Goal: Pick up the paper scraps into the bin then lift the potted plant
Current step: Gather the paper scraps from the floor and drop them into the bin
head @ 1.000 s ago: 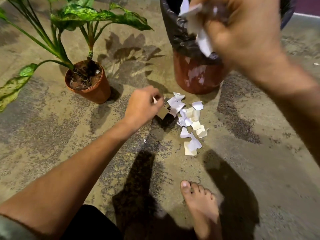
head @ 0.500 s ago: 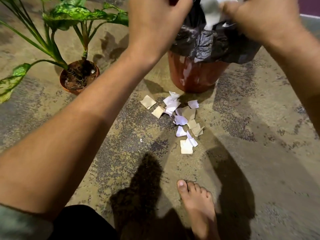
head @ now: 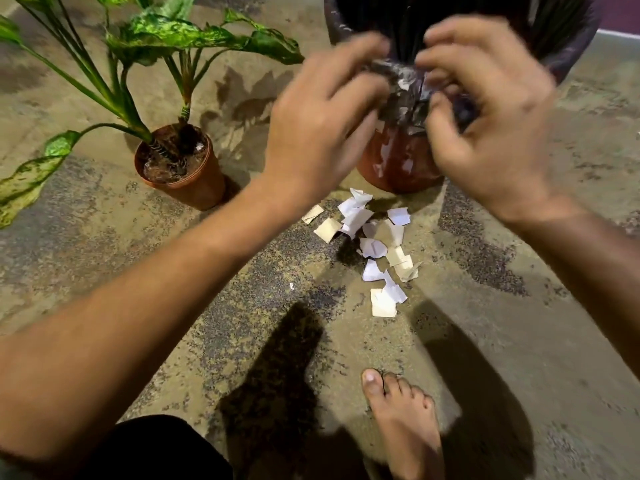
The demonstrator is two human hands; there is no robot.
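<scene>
Several white and tan paper scraps lie in a loose pile on the floor just in front of the bin, a red-brown tub lined with a black bag. My left hand and my right hand hover side by side in front of the bin's near rim, both blurred by motion. Their fingers are loosely spread and curved, and I see nothing held in either. The potted plant, with long mottled green leaves in a terracotta pot, stands upright to the left of the bin.
The floor is rough, stained concrete. My bare foot stands below the scrap pile, and dark shadows of my arms fall beside it. One tiny white fleck lies left of the pile. A plant leaf reaches towards the left edge.
Both hands have dropped from above the bin's mouth to in front of its rim. The white scraps my right hand held are no longer seen in it.
</scene>
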